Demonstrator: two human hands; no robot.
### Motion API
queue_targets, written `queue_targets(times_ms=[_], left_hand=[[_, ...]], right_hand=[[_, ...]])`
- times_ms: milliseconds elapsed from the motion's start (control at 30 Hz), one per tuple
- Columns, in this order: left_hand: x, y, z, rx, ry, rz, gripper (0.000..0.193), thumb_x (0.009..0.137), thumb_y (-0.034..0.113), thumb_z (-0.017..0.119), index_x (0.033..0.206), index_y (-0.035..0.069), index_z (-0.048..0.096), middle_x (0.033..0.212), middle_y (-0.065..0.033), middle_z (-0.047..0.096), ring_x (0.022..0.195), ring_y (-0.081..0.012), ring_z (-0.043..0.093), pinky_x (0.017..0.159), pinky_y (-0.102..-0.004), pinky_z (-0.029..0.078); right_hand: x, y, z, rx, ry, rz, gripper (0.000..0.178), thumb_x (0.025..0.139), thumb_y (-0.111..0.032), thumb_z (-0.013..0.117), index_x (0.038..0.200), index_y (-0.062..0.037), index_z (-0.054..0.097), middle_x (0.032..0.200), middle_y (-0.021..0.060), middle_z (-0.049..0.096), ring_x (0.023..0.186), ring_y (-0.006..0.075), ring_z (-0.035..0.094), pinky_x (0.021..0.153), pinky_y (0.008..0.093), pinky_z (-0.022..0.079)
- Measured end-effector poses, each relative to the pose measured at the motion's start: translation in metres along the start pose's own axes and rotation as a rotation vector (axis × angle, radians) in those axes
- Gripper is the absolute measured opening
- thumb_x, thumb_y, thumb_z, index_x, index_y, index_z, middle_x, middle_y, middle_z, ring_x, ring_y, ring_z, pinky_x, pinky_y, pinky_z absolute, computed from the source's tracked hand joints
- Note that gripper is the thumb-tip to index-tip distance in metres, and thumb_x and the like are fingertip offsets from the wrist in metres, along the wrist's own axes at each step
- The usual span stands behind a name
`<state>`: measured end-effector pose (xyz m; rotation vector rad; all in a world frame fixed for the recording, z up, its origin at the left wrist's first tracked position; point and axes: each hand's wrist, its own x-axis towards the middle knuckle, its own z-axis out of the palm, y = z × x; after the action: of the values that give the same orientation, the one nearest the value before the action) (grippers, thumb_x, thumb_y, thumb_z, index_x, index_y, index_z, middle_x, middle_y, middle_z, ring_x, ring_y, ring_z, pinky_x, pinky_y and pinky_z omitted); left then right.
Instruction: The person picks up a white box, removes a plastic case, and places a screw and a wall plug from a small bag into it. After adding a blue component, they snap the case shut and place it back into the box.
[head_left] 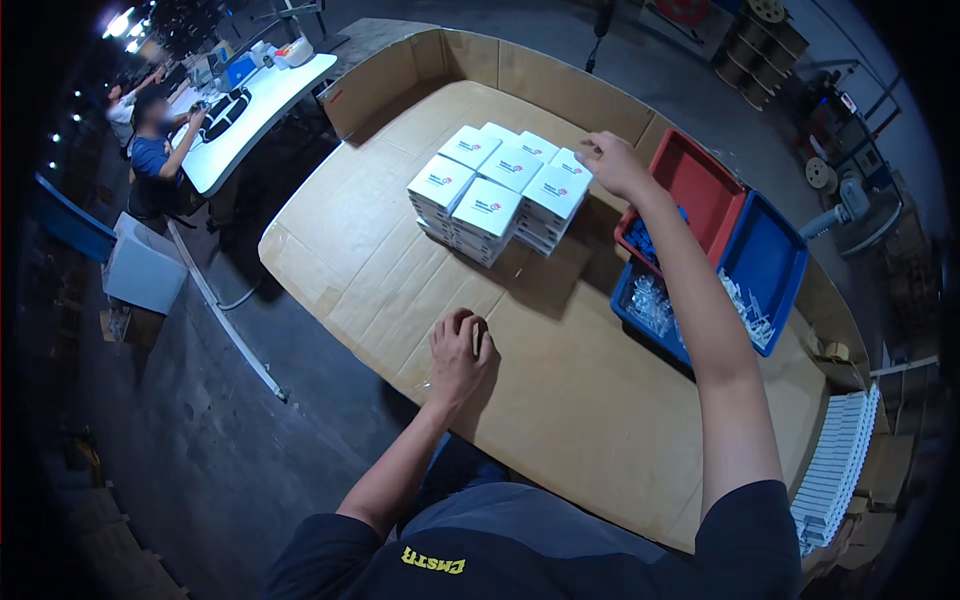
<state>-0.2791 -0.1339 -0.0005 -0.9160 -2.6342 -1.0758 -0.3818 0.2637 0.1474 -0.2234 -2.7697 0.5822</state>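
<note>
Several white square boxes point(486, 207) with a small printed mark on top stand in stacked columns on a cardboard-covered table. My right hand point(614, 166) reaches over the far right end of these stacks. Its fingers are bent and apart beside the rearmost right box point(569, 163); nothing shows between them, and contact with the box is unclear. Nearer to me, my left hand point(462, 352) is at the table's left front edge, away from the boxes. Its fingers curl loosely with a gap between them, and no object shows in it.
Under my right forearm lie a red tray point(697, 185) with blue parts and a blue tray point(777, 265) with clear and white pieces. Cardboard walls point(540, 80) border the far side. White ribbed strips point(838, 460) stand at right. A person point(165, 150) sits at a white table point(225, 150).
</note>
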Motion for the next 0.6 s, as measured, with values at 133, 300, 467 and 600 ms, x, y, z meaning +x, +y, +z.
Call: queue_targets(times_ms=[133, 300, 467, 600], left_hand=[[0.0, -0.008, -0.001, 0.02, 0.014, -0.056, 0.028, 0.086, 0.018, 0.071, 0.112, 0.01, 0.065, 0.121, -0.0121, 0.059, 0.119, -0.0329, 0.054, 0.102, -0.047, 0.04], [0.004, -0.011, -0.004, 0.042, -0.042, -0.075, 0.03, 0.087, 0.02, 0.072, 0.114, 0.01, 0.064, 0.123, -0.0107, 0.057, 0.12, -0.031, 0.053, 0.103, -0.0457, 0.039], [0.003, -0.009, -0.002, 0.04, -0.063, -0.086, 0.028, 0.086, 0.019, 0.073, 0.112, 0.012, 0.064, 0.123, -0.0105, 0.057, 0.12, -0.0312, 0.052, 0.103, -0.047, 0.038], [0.006, -0.009, -0.006, 0.044, -0.065, -0.093, 0.029, 0.086, 0.02, 0.073, 0.112, 0.011, 0.064, 0.123, -0.0107, 0.057, 0.12, -0.031, 0.052, 0.103, -0.0465, 0.038]], right_hand=[[0.061, -0.004, 0.043, -0.083, -0.091, 0.078, 0.062, 0.092, -0.045, 0.074, 0.131, 0.0015, 0.066, 0.135, 0.0247, 0.062, 0.127, 0.0374, 0.061, 0.106, 0.0436, 0.05], [0.109, 0.0, 0.07, -0.096, -0.412, 0.162, 0.08, 0.085, -0.061, 0.078, 0.136, -0.0007, 0.066, 0.14, 0.0264, 0.061, 0.129, 0.0383, 0.06, 0.107, 0.0433, 0.049], [0.129, 0.035, 0.09, -0.055, -0.629, 0.186, 0.084, 0.08, -0.064, 0.081, 0.131, 0.0016, 0.07, 0.124, 0.0263, 0.07, 0.115, 0.0362, 0.068, 0.099, 0.0433, 0.053], [0.138, 0.038, 0.091, 0.011, -0.678, 0.23, 0.078, 0.078, -0.059, 0.086, 0.124, 0.0023, 0.074, 0.111, 0.0226, 0.075, 0.104, 0.0341, 0.071, 0.092, 0.0433, 0.054]])
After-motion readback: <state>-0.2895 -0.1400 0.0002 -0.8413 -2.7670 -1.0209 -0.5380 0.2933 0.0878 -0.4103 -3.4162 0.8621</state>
